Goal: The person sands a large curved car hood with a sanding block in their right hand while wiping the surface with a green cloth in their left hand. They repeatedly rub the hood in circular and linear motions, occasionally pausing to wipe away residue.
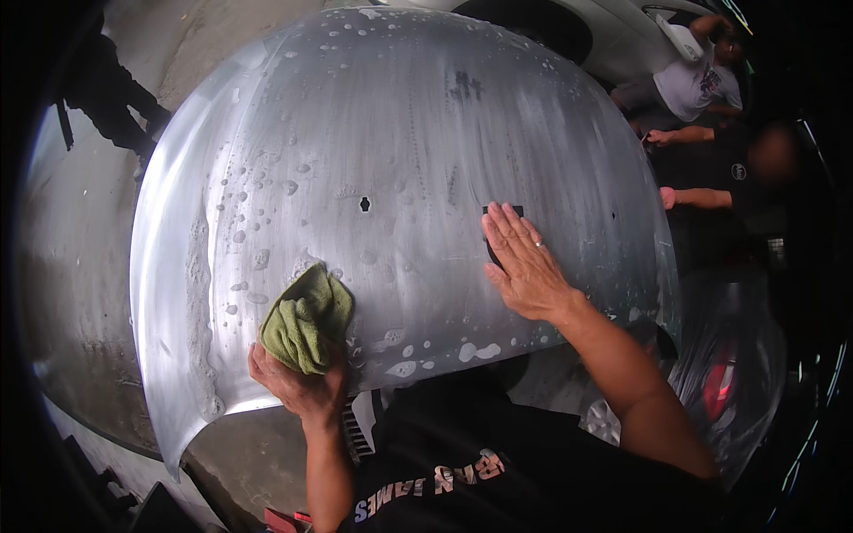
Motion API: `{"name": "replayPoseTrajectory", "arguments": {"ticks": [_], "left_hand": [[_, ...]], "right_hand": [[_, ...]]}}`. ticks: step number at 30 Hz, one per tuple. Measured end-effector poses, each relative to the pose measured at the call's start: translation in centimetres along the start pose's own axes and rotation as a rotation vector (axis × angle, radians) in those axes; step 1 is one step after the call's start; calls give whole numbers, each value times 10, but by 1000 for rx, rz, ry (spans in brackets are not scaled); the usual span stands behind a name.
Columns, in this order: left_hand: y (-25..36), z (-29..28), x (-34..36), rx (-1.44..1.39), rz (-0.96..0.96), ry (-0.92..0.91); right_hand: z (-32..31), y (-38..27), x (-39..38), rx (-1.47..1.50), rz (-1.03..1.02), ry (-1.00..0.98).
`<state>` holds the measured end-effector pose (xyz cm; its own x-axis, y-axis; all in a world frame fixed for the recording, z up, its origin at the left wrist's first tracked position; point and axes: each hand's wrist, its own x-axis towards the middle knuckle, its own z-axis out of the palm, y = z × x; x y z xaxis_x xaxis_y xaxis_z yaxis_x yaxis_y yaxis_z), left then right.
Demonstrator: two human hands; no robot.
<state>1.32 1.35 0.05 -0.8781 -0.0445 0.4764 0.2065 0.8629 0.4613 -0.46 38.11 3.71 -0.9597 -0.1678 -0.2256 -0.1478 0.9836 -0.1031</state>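
Observation:
A large bare-metal car hood, wet with soapy patches and drops, fills the middle of the view. My left hand grips a bunched green cloth over the hood's near left part. At the centre right, my right hand lies with its fingers stretched and together, pressing down a piece of black sandpaper. Only the sandpaper's edges show beside the fingers; the rest is covered by the hand. A ring is on one right finger. Left of that hand, a small slotted hole pierces the hood.
Two people, one in a white shirt and one in a dark shirt, are at the right. Another person's dark-clothed legs are at the far left. A pale car stands behind the hood. Clear plastic sheeting hangs at the lower right.

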Motion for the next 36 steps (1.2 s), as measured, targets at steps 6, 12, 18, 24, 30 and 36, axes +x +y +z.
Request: {"name": "replayPoseTrajectory", "arguments": {"ticks": [6, 12, 18, 24, 30, 36], "left_hand": [[1, 5, 6, 9, 22, 17], [-2, 3, -3, 14, -53, -16], [2, 5, -8, 19, -48, -19], [0, 6, -10, 15, -5, -35], [-2, 6, -8, 25, -25, -42], [-3, 6, -8, 112, -79, -79]], "right_hand": [[-49, 77, 156, 52, 158, 32], [-16, 53, 76, 48, 111, 42], [-27, 46, -12, -1, 67, -169], [-43, 72, 80, 43, 131, -99], [-30, 39, 38, 42, 102, -58], [-46, 40, 80, 117, 203, -48]]}}
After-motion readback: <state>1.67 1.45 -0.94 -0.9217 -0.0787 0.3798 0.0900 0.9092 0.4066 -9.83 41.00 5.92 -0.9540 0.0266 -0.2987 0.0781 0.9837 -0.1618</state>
